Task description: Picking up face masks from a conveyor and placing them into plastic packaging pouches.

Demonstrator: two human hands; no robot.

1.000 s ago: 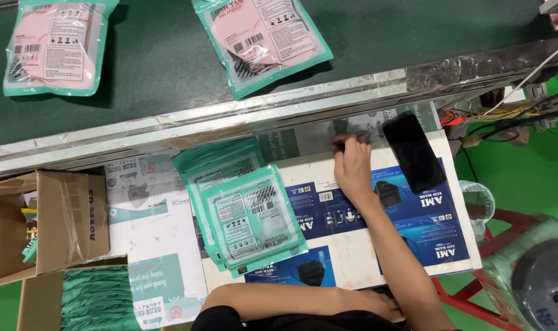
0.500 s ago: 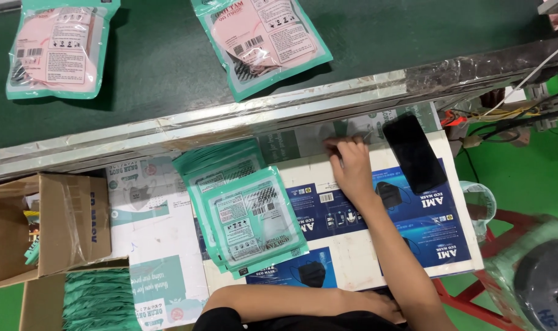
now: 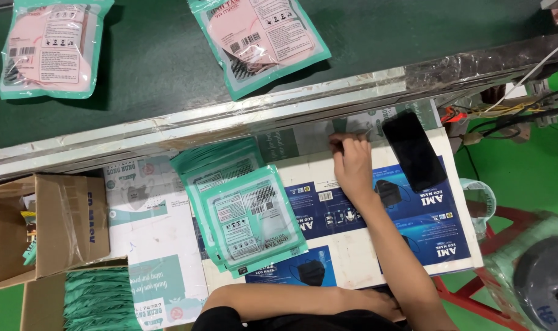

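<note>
The right hand is seen resting on the printed cardboard table top, fingers curled together and clamped on nothing, with the stack of teal packets just to its left, long axis running away from the viewer.

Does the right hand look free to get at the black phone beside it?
Probably yes. The right hand rests on the flattened cartons just left of the black phone, which lies face up with nothing on it or between them.
</note>
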